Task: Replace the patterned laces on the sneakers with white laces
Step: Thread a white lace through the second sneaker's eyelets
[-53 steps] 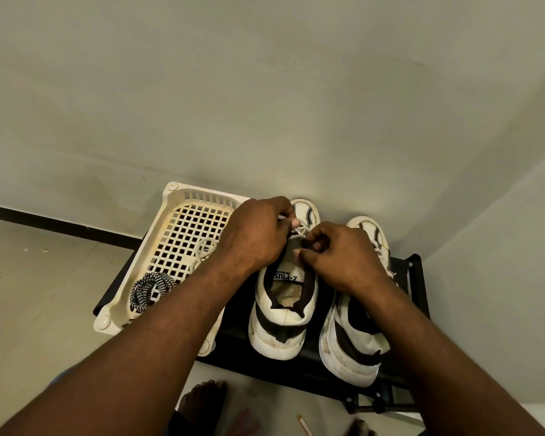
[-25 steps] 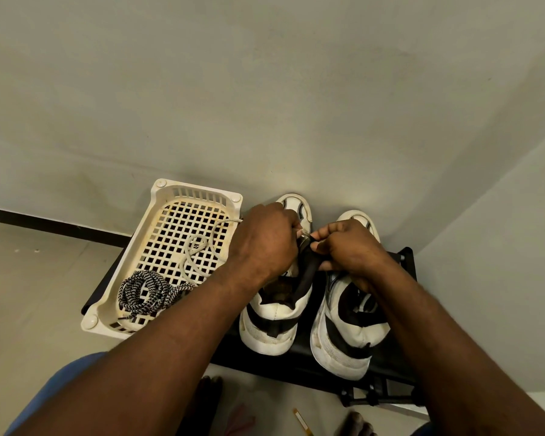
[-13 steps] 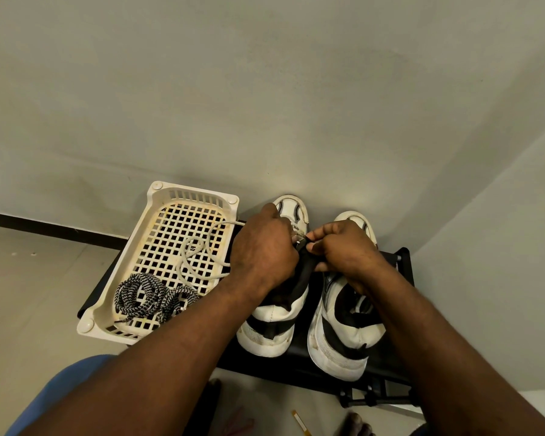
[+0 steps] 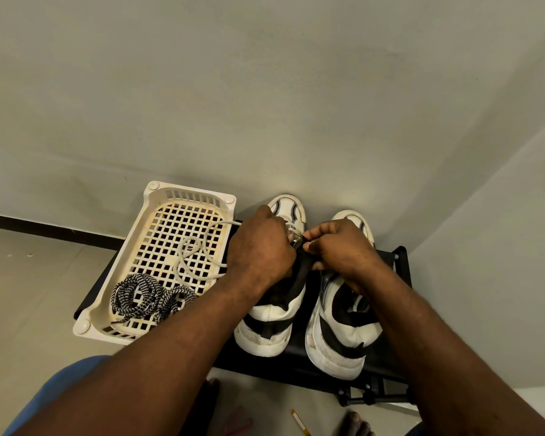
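As both hands close in on the front of one shoe, the cream basket (image 4: 126, 247) sits well to the left of them. The patterned laces (image 4: 139, 295) lie heaped in its near corner, so they are already out of the shoes. Beside that heap the white lace (image 4: 188, 245) loops over the mesh, and one strand runs right to the left hand (image 4: 258, 250). More of this lace is spread across the basket than two seconds ago, and the hands have moved from the tongue toward the toe; threading looks under way at the front eyelets.

The left hand's fingers are curled over the left sneaker (image 4: 271, 328) and appear to grip that strand. The right hand (image 4: 343, 250), touching it, pinches with thumb and forefinger what looks like the lace end; the tip is too small to confirm.

Both sneakers lie lengthwise away from the person, toes to the wall and heels nearest. The right sneaker (image 4: 343, 335), under the right wrist, shows no lace from here. Both stand on a black rack (image 4: 296, 366).
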